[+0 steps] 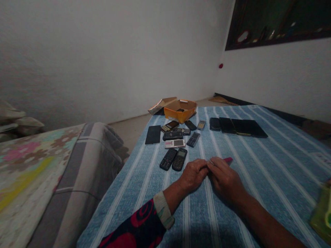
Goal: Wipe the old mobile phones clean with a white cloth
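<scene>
My left hand (192, 175) and my right hand (227, 179) meet low over the blue striped cloth (196, 220), fingers curled and fingertips together. From behind the right hand pokes the end of a thin pink object (228, 159); the rest is covered by my fingers, so its kind does not show. Whatever the left fingers pinch is hidden too. Just left of my hands lie two dark keypad phones, one black phone (168, 159) and one with a small screen (179, 159). Behind them are a white and pink phone (175, 143) and a grey keypad phone (193, 139).
An orange cardboard box (180, 113) stands open at the far end, its lid (161, 105) beside it. More phones, including a black phone (172, 135), lie before it. A black tablet-like slab (153, 134) is left; dark flat panels (243, 127) lie right. A patterned bed (33, 165) borders the left.
</scene>
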Demonstrator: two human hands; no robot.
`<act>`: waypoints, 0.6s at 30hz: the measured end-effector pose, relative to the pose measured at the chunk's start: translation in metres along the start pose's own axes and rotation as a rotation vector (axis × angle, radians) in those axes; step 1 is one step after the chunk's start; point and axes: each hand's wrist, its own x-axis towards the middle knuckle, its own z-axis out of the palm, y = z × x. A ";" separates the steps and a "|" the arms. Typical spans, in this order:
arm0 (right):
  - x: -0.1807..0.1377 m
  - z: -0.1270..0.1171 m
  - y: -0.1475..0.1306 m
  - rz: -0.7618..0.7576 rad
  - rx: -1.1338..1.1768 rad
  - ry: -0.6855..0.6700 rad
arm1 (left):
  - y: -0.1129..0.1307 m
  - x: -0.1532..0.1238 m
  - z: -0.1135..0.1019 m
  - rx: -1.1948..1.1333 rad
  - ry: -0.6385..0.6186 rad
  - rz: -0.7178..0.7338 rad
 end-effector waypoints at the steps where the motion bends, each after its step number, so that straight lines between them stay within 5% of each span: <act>1: 0.000 0.000 0.001 0.006 -0.001 -0.011 | 0.000 0.000 0.000 -0.006 0.000 0.001; 18: -0.009 -0.008 0.035 0.113 -0.117 0.018 | 0.010 0.002 -0.003 0.054 0.010 -0.039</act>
